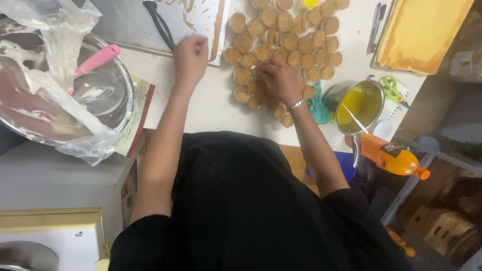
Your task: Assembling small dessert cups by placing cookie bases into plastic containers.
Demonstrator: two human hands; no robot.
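Dozens of small round clear cups filled with tan cake point(281, 40) crowd the white tabletop point(211, 100) ahead of and around our right hand point(279, 80), leaving open room only in the bare strip between our two hands and nearer our body. Our right hand lies curled, fingers bent down onto the nearest cups at the cluster's near edge; we cannot tell whether it grips one. Our left hand point(190, 56) is loosely closed, knuckles up, resting at the near edge of a grey metal baking tray point(130, 22), just beside a black-handled knife point(159, 24); whether it holds anything is hidden. Left of that hand, a large steel mixing bowl point(108, 93) with a pink-handled spatula point(98, 60) and a crumpled clear plastic bag point(65, 40) overhangs the tabletop's edge. Right of our right hand stands a steel pot of yellow liquid point(357, 104), an orange plastic bottle with a dark label point(390, 156) beyond it, past the tabletop's right edge.
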